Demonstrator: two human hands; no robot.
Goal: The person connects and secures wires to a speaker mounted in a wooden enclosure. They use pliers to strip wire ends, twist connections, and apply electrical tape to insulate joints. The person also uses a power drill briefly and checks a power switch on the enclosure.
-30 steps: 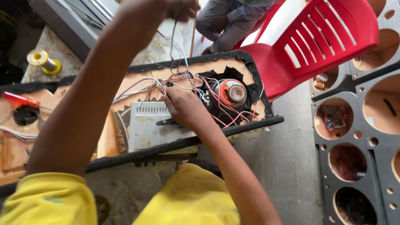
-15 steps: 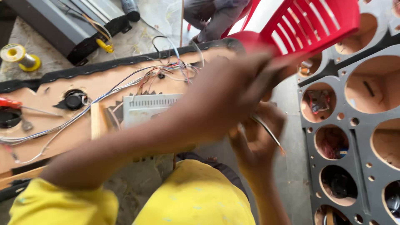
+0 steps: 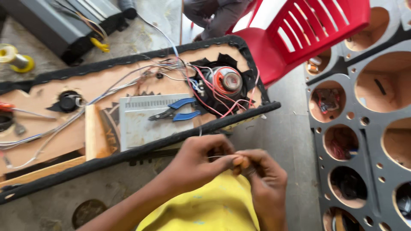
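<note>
Both hands meet low in the middle, over a yellow shirt (image 3: 214, 209). The left hand (image 3: 201, 160) has its fingers curled in, thumb and fingertips pinched together on something tiny. The right hand (image 3: 265, 179) closes against it from the other side, fingertips touching the left's. Between them sits a small tan bit (image 3: 243, 163), possibly a wire end; it is too small and too covered by fingers to name for sure. A thin wire (image 3: 199, 130) rises from the left hand toward the panel edge, faint and hard to follow.

Just above the hands, the black-trimmed wooden panel (image 3: 107, 85) lies slanted across the floor. On it, a grey amplifier (image 3: 141, 124) carries blue-handled pliers (image 3: 177, 110), lying apart from both hands. Right of the pliers, a speaker magnet (image 3: 227, 80) sits in its cutout, with red, white and pink wires (image 3: 201, 83) tangled round it.

Further out, a red chair (image 3: 299, 34) stands beyond the panel, with a seated person (image 3: 214, 15) behind it, cut off by the top edge. At right, a dark board with round holes (image 3: 364, 141) runs out of view. A solder spool (image 3: 15, 57) sits far left.
</note>
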